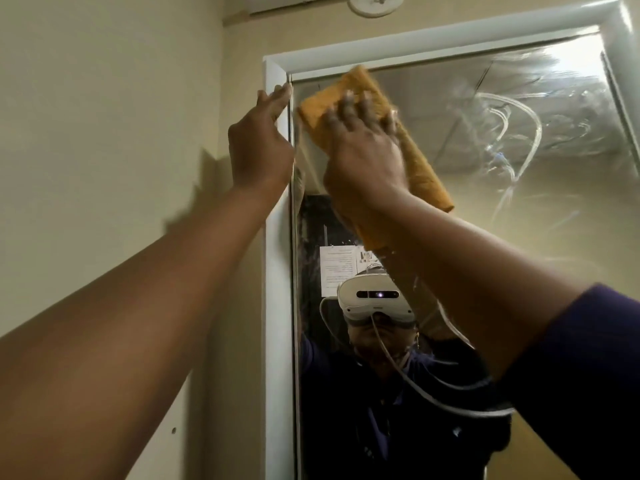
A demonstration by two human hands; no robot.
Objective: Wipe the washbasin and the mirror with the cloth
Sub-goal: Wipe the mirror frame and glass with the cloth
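Both forearms are bare. The right arm carries a dark purple sleeve (595, 368) above the elbow. The reflection shows a dark purple top, a white head-mounted headset (375, 299) with a dark front sensor strip, and a white cable (415, 386) trailing from it.

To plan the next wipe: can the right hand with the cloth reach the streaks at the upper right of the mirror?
Probably yes. The right hand presses the cloth on the mirror; nothing blocks the streaks.

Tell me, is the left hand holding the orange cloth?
No. The right hand presses the orange cloth flat on the mirror, while the left hand rests on the white frame.
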